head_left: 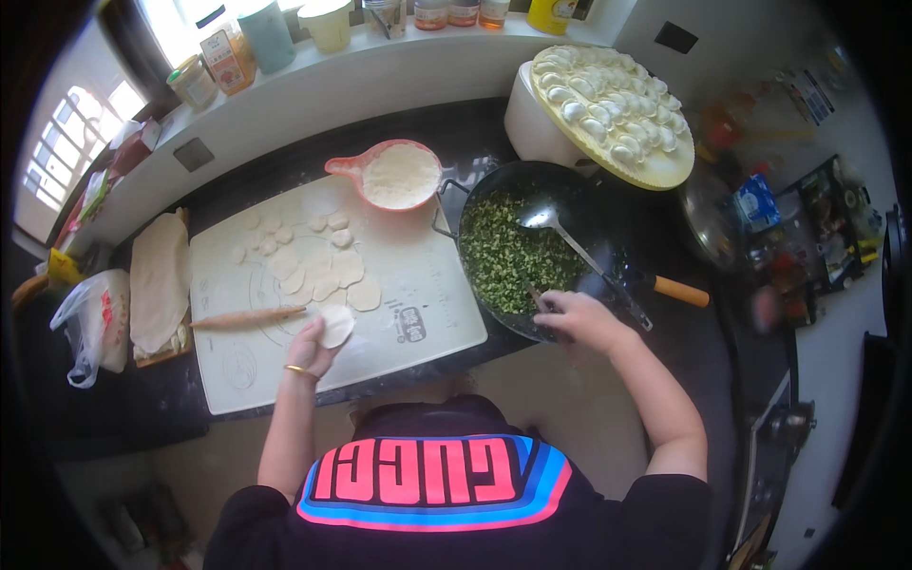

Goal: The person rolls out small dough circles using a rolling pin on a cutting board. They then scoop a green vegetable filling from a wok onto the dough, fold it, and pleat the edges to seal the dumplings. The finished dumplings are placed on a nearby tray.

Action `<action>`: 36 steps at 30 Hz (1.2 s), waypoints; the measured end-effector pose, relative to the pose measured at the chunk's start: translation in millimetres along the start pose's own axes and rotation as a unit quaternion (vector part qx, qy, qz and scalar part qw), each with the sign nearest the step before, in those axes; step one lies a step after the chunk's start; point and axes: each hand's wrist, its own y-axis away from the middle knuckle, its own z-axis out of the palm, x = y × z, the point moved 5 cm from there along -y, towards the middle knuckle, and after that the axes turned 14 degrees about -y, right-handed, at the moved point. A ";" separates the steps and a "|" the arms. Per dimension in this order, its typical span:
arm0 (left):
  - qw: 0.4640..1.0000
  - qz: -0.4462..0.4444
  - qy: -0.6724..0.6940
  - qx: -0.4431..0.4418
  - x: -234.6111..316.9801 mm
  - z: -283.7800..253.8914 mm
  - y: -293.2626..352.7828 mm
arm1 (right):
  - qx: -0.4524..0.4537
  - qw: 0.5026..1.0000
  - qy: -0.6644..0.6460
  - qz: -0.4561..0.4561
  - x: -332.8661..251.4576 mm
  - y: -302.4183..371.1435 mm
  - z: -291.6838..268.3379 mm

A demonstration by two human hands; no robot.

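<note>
My left hand [316, 351] holds a round dumpling wrapper [337, 326] above the near edge of the pale pastry mat [437, 318]. Over the near side of a dark wok [484, 176], my right hand [577, 318] is closed on a thin utensil [534, 296]. Its end dips into chopped green filling [513, 247], and its exact kind is hard to make out. A metal ladle [541, 218] rests in the wok, its long handle passing beside my right hand. More rolled wrappers [363, 294] and small dough pieces [283, 234] lie on the mat, with a wooden rolling pin [249, 317] left of my left hand.
A red-rimmed bowl of flour [401, 176] stands behind the mat. At the back right, a round yellow tray [655, 173] bears several dumplings on a white container [532, 119]. The wok's wooden handle [681, 291] points right. A plastic bag [95, 323] sits far left; jars line the sill [380, 52].
</note>
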 end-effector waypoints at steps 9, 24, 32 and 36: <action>0.954 -0.050 0.187 -0.228 -101.4 295.3 -43.0 | 0.364 0.918 -0.106 0.115 109.9 139.5 -93.0; 0.988 0.019 -0.144 -0.049 -211.0 444.3 -81.3 | 0.287 0.836 -0.427 0.189 235.6 270.8 -155.3; 0.981 -0.008 -0.139 -0.136 -197.5 457.2 -84.7 | 0.479 0.694 -0.455 0.286 271.1 323.2 -143.9; 0.981 -0.040 -0.035 -0.184 -189.7 469.8 -88.7 | 0.500 0.613 -0.534 0.298 273.3 294.5 -117.3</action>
